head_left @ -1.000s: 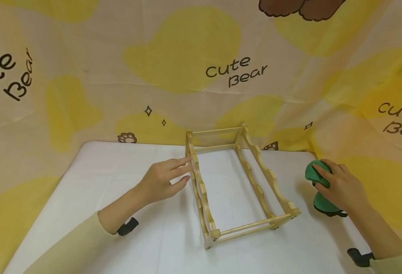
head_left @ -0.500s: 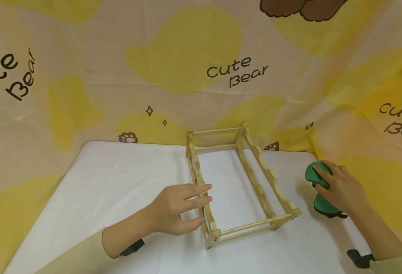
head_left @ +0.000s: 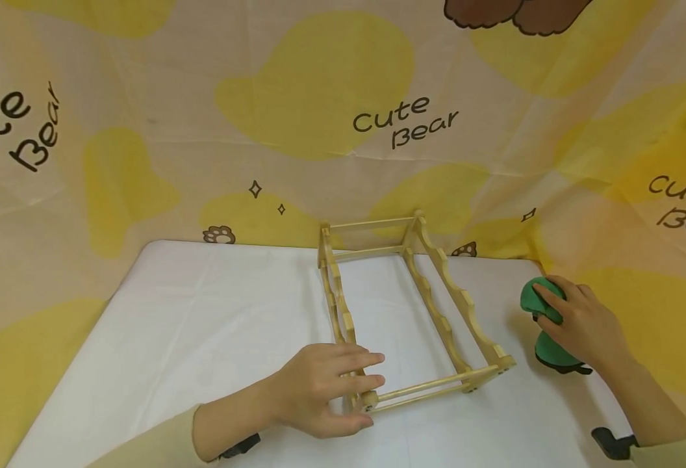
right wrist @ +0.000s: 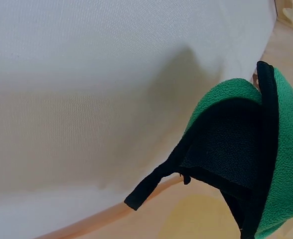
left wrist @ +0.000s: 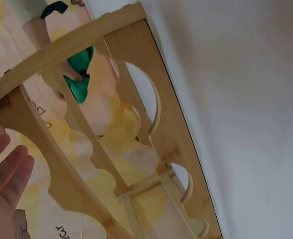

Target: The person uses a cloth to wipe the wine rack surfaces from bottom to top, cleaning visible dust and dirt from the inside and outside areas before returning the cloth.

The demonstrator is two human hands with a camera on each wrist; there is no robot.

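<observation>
A light wooden rack (head_left: 462, 305) with scalloped side rails stands at the middle of the white table. My left hand (head_left: 325, 387) is over its near left corner, fingers extended and apart. In the left wrist view, the fingertips (left wrist: 17, 167) show beside a scalloped rail, gripping nothing; whether they touch the rack I cannot tell. At the right, my right hand (head_left: 583, 322) pinches a folded green terry cloth (head_left: 538, 299) with black edging. The right wrist view shows this cloth's dark inner side and short black strap (right wrist: 149, 186); the holding fingers are mostly hidden there.
The white table (head_left: 214, 312) reaches back to a yellow-patterned fabric backdrop (head_left: 296, 84), which also hangs along both sides. The rack's far end stands close to that backdrop. Dark wrist straps (head_left: 612, 442) are on both arms.
My left hand has moved from the rack's left rail toward the near left corner, closer to me, its fingers still extended. My right hand and the green cloth have stayed in place.
</observation>
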